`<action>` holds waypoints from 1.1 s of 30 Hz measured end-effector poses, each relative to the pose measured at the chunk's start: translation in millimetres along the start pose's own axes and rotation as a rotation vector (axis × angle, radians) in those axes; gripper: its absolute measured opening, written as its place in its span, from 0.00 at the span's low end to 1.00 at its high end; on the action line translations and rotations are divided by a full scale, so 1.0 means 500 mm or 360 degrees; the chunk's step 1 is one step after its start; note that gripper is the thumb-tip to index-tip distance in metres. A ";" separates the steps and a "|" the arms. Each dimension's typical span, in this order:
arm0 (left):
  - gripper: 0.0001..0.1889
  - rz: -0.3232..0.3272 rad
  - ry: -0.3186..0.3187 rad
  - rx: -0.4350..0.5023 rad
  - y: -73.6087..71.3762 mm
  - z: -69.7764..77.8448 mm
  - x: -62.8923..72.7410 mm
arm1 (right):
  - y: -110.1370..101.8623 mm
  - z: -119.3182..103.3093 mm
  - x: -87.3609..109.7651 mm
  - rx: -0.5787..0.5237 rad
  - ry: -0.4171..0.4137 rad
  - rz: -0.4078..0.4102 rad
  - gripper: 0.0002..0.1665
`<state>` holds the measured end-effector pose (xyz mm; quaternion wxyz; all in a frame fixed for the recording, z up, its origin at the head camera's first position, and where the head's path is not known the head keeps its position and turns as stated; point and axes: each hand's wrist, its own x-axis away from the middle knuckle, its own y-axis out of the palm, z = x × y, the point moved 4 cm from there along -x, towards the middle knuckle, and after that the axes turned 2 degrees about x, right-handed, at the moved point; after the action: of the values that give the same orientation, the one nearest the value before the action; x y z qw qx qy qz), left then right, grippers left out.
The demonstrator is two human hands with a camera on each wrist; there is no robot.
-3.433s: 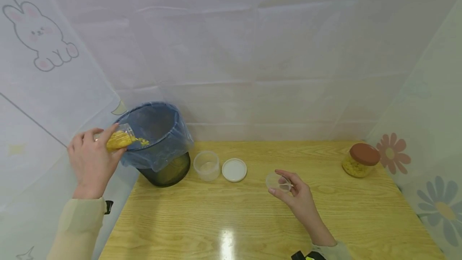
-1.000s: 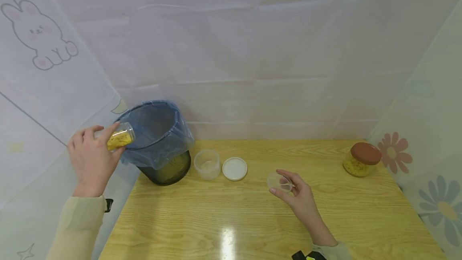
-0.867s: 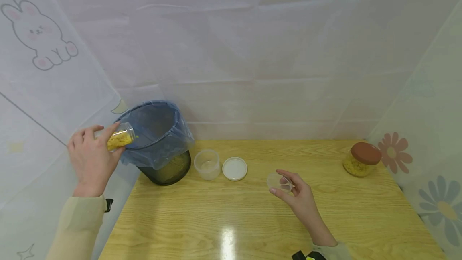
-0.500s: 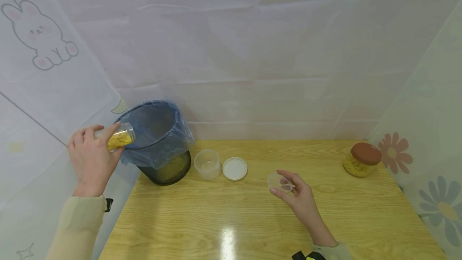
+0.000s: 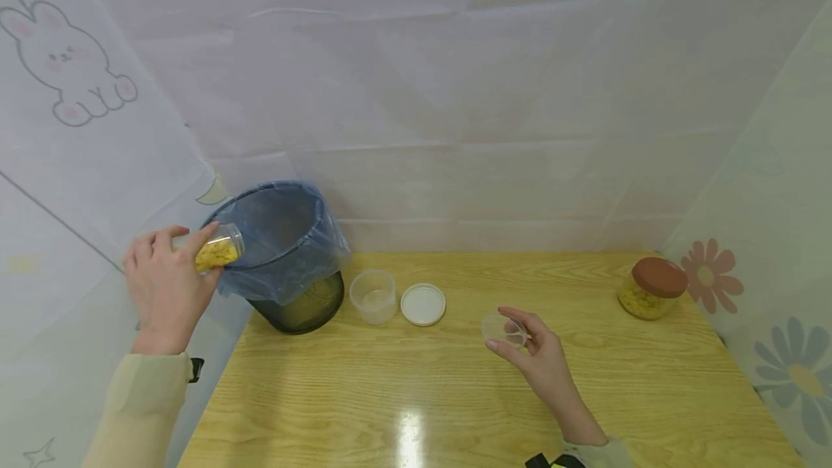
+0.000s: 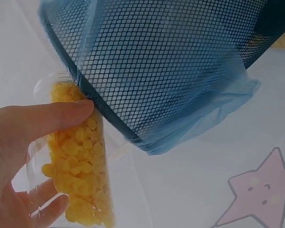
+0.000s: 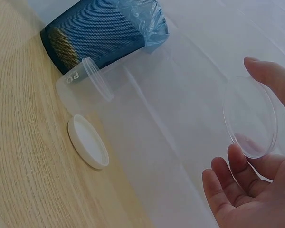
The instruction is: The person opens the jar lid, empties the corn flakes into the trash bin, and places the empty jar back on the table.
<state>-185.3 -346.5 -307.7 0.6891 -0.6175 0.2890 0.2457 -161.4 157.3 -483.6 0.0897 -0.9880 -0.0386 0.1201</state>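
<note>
Head view, left of the frame: I see the clear jar tilted well over, its mouth at the near-left rim of the mesh bin; whether it touches the rim I cannot tell. Yellow pieces lie along its lower side. The left hand grips the jar, thumb and fingers wrapped about it. A blue bag lines the bin and folds over its rim.

Just right of the bin, I note a clear tub standing upright, then a white lid lying flat beside it. Right of centre, the right hand pinches a clear disc by its edge. Far right on the wooden table: a brown-lidded jar, yellow contents visible.
</note>
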 end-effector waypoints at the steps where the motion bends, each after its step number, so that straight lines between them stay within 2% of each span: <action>1: 0.34 -0.0001 0.0001 -0.0004 0.001 0.000 0.000 | 0.000 0.002 0.000 0.0002 0.0006 -0.0002 0.30; 25: 0.33 0.0069 0.0038 0.0007 0.000 -0.002 -0.002 | 0.001 -0.005 0.000 -0.0009 -0.0042 -0.0001 0.30; 33: 0.33 0.0088 0.0041 0.0019 -0.001 -0.002 -0.003 | 0.000 -0.005 0.001 0.0011 0.0001 -0.0001 0.31</action>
<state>-186.0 -347.7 -306.5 0.6820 -0.6082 0.3162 0.2548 -160.2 157.0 -481.4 0.0933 -0.9876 -0.0385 0.1199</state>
